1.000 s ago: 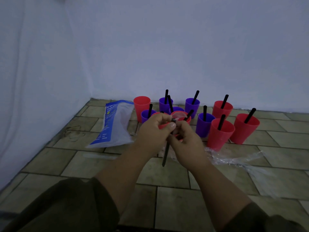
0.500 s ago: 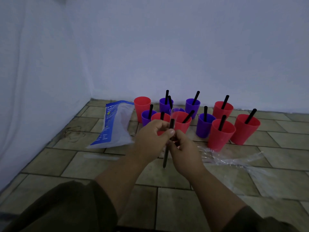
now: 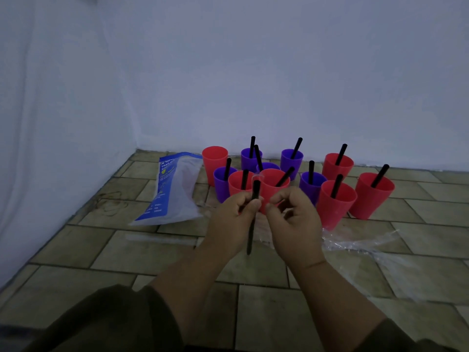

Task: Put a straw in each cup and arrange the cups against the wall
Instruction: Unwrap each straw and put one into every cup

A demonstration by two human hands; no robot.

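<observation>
Grips a black straw (image 3: 250, 235) in the left hand (image 3: 232, 219), thumb and fingers curled round its upper part. Upright with a slight lean, top end poking above the fist, lower end hanging free below it, over the floor (image 3: 152, 252). At the top end, a scrap of clear wrapper (image 3: 257, 177), seen against the cups (image 3: 335, 201) behind.

Holds the right hand (image 3: 295, 222) just beside the straw but apart from it, fingers curled inward, thumb and forefinger tips close together. Cannot tell whether anything thin is pinched there.

Beyond both hands, eleven cups clustered on the tiles near the wall (image 3: 253, 72): six red, five purple, in loose rows, several touching. In ten of them, other straws (image 3: 380, 175), one apiece, leaning on the rims. At the back left of the cluster, one red cup (image 3: 215, 161) with none, closest to the wall along with the rear purple ones.

Left of the cups, a blue and clear bag (image 3: 175, 191) flat on the tiles. To the right, in front of the red ones, crumpled clear film (image 3: 355, 242). At the bottom edge, dark sleeves (image 3: 114, 323) on both forearms.
</observation>
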